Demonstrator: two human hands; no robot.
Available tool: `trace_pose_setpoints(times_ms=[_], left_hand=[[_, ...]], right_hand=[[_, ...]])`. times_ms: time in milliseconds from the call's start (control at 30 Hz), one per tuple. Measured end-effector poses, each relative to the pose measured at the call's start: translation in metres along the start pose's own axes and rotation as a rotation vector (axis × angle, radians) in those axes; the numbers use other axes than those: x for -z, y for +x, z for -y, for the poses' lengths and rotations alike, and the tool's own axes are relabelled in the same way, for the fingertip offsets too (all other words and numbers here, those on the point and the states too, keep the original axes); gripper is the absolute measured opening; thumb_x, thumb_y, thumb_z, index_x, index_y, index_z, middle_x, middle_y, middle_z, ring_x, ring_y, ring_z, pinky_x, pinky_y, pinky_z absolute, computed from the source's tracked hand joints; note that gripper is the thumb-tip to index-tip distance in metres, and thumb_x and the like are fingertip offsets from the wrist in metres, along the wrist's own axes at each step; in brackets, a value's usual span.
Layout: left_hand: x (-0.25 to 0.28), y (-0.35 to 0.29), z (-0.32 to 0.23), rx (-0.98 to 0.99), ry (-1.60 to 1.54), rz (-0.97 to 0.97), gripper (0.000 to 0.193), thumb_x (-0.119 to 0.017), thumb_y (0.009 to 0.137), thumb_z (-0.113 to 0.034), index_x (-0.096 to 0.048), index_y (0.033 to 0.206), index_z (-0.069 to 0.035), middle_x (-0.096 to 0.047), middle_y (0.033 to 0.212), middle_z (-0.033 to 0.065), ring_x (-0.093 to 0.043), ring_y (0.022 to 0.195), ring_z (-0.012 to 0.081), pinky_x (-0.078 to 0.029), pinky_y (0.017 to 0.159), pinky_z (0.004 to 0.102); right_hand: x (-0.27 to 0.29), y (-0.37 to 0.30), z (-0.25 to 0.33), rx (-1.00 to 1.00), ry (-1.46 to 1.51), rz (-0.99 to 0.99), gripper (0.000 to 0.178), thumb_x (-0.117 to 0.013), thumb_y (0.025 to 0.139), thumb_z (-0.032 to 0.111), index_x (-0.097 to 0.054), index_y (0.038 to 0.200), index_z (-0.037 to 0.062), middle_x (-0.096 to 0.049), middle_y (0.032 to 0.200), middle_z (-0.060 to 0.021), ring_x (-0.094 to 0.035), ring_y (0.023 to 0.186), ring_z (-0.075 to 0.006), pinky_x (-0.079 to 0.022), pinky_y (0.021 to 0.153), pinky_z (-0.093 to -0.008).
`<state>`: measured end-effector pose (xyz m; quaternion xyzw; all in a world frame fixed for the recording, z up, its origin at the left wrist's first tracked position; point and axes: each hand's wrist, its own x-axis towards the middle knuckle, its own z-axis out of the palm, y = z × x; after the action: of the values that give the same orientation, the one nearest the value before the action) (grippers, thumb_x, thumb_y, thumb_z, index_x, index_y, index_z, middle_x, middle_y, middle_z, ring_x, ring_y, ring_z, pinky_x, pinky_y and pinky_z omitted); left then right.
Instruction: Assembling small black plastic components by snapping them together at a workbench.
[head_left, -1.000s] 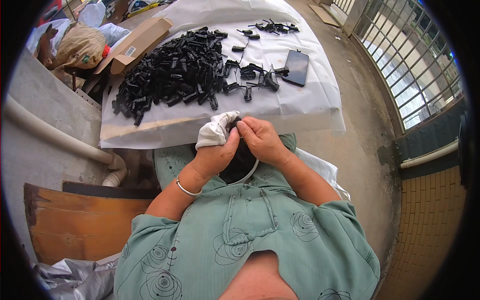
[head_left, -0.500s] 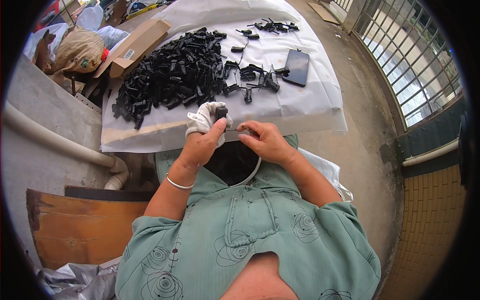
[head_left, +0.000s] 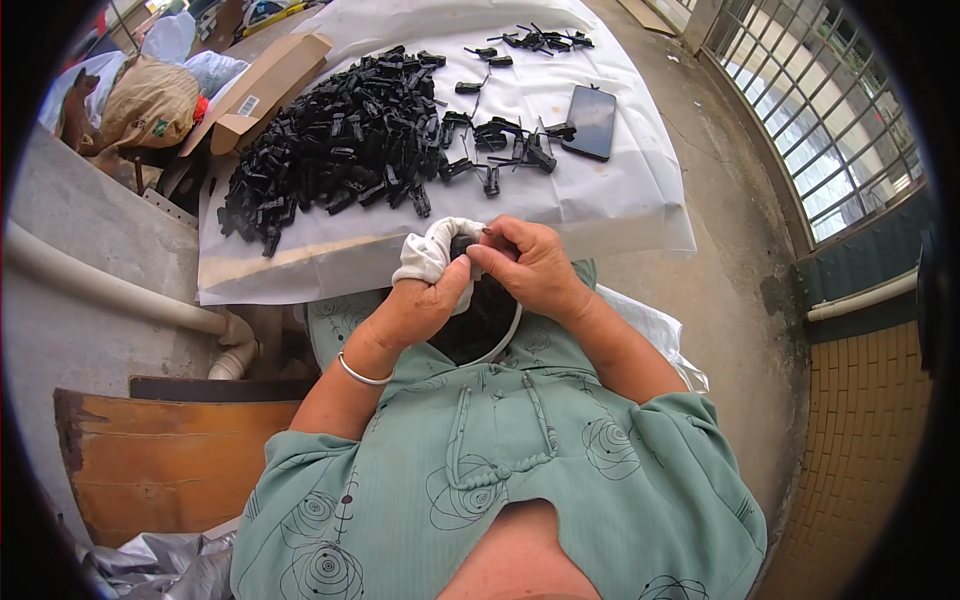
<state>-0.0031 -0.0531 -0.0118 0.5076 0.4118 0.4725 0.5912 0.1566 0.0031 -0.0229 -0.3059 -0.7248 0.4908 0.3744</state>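
Note:
My left hand (head_left: 412, 308), with a white cloth (head_left: 425, 258) wrapped about its fingers, is closed round a small black plastic part (head_left: 461, 246) just off the table's near edge. Against the same part presses the thumb of my right hand (head_left: 532, 268), its fingers curled in a pinch; whether they also hold a thin piece is hidden. Below both hands, a container with a white rim (head_left: 505, 345) and dark contents sits in my lap. Ahead lies a large heap of black plastic parts (head_left: 330, 145), with several looser parts (head_left: 500, 138) to its right.
White sheeting (head_left: 580, 215) covers the table. On it lie a phone (head_left: 591, 122) at the right and a small group of black pieces (head_left: 545, 40) far back. An open cardboard box (head_left: 270, 95) and bags (head_left: 150, 98) stand left. A barred window (head_left: 820, 110) is at the right.
My right hand has come up to the black part, closing the gap where a thin dark strip showed between the hands. My left hand has shifted slightly right and lower.

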Motion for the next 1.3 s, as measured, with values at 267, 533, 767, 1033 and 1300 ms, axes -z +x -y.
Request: trace_pose_setpoints(times_ms=[267, 533, 767, 1033, 1300], left_hand=[[-0.001, 0.003, -0.002, -0.039, 0.189, -0.154, 0.021, -0.045, 0.082, -0.003, -0.047, 0.103, -0.002, -0.050, 0.080, 0.0023, -0.042, 0.062, 0.0073, -0.039, 0.054, 0.0207], [0.006, 0.008, 0.008, -0.300, 0.595, -0.159, 0.022, -0.044, 0.080, -0.003, -0.047, 0.101, 0.002, -0.052, 0.084, 0.0118, -0.049, 0.075, 0.0184, -0.044, 0.073, 0.0287], [0.057, 0.055, -0.009, -0.620, 1.210, -0.317, 0.054, -0.056, 0.077, -0.004, -0.038, 0.128, 0.002, -0.050, 0.116, 0.0223, -0.046, 0.111, 0.0344, -0.038, 0.094, 0.0369], [0.090, 0.049, 0.001, -0.542, 1.097, -0.549, 0.041, -0.059, 0.075, -0.001, -0.054, 0.115, -0.001, -0.056, 0.109, 0.0163, -0.051, 0.104, 0.0321, -0.042, 0.089, 0.0373], [0.039, 0.039, -0.027, -0.751, 1.322, -0.085, 0.023, -0.054, 0.067, -0.004, -0.062, 0.089, -0.005, -0.059, 0.087, 0.0114, -0.057, 0.075, 0.0297, -0.047, 0.067, 0.0371]], right_hand=[[0.001, 0.002, 0.002, 0.028, -0.067, 0.169, 0.023, -0.049, 0.091, 0.019, -0.053, 0.079, -0.0007, -0.051, 0.063, -0.0084, -0.043, 0.059, -0.0146, -0.041, 0.058, -0.0303], [-0.013, 0.010, -0.011, -0.010, -0.066, 0.144, 0.023, -0.048, 0.090, 0.016, -0.053, 0.076, -0.0010, -0.050, 0.061, -0.0097, -0.042, 0.056, -0.0152, -0.040, 0.055, -0.0314], [0.001, 0.049, -0.027, 0.076, -0.342, 0.026, 0.021, -0.053, 0.088, 0.019, -0.054, 0.076, 0.0017, -0.054, 0.064, -0.0117, -0.049, 0.055, -0.0190, -0.042, 0.055, -0.0330], [0.000, 0.096, -0.068, 0.063, -1.084, -0.114, 0.015, -0.057, 0.081, 0.024, -0.057, 0.081, 0.0087, -0.061, 0.074, -0.0117, -0.061, 0.068, -0.0300, -0.050, 0.058, -0.0383], [0.034, 0.055, -0.019, 0.361, -0.598, -0.001, 0.009, -0.060, 0.078, 0.010, -0.058, 0.076, 0.0018, -0.056, 0.067, -0.0138, -0.054, 0.059, -0.0291, -0.043, 0.053, -0.0365]])
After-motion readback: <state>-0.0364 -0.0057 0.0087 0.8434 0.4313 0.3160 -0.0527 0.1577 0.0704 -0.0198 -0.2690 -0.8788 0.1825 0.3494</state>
